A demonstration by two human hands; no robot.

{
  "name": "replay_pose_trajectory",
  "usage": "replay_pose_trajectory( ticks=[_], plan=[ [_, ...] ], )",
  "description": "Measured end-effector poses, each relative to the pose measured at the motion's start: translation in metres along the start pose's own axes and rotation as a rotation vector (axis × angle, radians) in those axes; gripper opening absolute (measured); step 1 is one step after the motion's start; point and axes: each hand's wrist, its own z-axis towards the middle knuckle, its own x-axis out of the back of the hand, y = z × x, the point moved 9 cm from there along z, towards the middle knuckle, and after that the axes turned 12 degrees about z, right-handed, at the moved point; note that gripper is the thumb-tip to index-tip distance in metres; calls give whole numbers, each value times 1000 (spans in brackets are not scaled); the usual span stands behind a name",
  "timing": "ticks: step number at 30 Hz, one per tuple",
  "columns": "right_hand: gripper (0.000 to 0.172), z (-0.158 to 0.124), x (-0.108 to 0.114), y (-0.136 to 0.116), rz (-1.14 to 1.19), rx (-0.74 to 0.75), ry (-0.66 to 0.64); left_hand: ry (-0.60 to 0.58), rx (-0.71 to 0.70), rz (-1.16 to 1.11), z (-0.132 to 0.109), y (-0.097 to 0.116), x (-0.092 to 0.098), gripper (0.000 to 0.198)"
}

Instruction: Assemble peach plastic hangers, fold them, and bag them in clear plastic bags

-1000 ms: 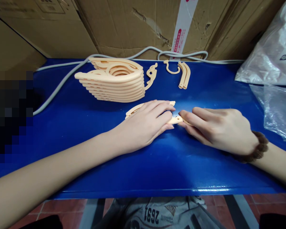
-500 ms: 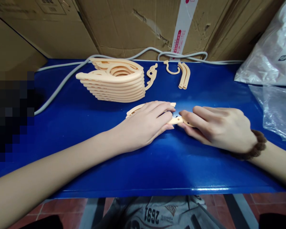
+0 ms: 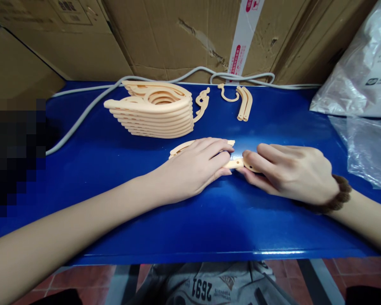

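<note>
Mid-table, on the blue top [image 3: 165,228], I've got the pale frame [image 3: 236,164] under my left hand [image 3: 198,169]. Palm lies over it, fingers curled across, thumb along the near edge – clamped on, presumably so it can't slide or lift while force comes in from the other side. Most of the frame is hidden by that hand; a curved edge shows past the knuckles, and one holed end pokes out to the right, probably left bare on purpose for access.

Right hand [image 3: 282,169] has thumb and fingertips pinched on a pale bar [image 3: 252,168], mostly covered. Its holed end sits right at the frame's end, holes nearly side by side. Looks like an alignment grip, low against the top for support. Can't tell if the two are joined or just touching.

Around: stack [image 3: 158,123] of matching pieces behind the left hand, a small clip [image 3: 202,103] beside it, then a hook [image 3: 230,99] and two curved arms [image 3: 244,106] further right – spread out, within reach. Grey cable [image 3: 200,68] runs along the back by the carton [image 3: 165,38]; plastic bag [image 3: 349,84] fills the right rear corner. Nothing blocks the hands; only the cable and bag limit the edges.
</note>
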Motion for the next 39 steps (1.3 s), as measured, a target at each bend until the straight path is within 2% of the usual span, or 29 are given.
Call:
replay_pose_trajectory(
  ticks=[10, 28, 35, 39],
  plan=[
    [40, -1, -1, 1, -14, -10, -11, -26, 9, -7, -1, -2, -2, 30],
    [42, -1, 0, -3, 43, 13, 22, -5, -34, 14, -1, 3, -2, 29],
    [41, -1, 1, -1, 194, 7, 2, -19, -57, -49, -2, 6, 0, 27],
    [43, -4, 1, -5, 418, 77, -32, 0, 51, -204, -4, -3, 5, 28]
  ],
)
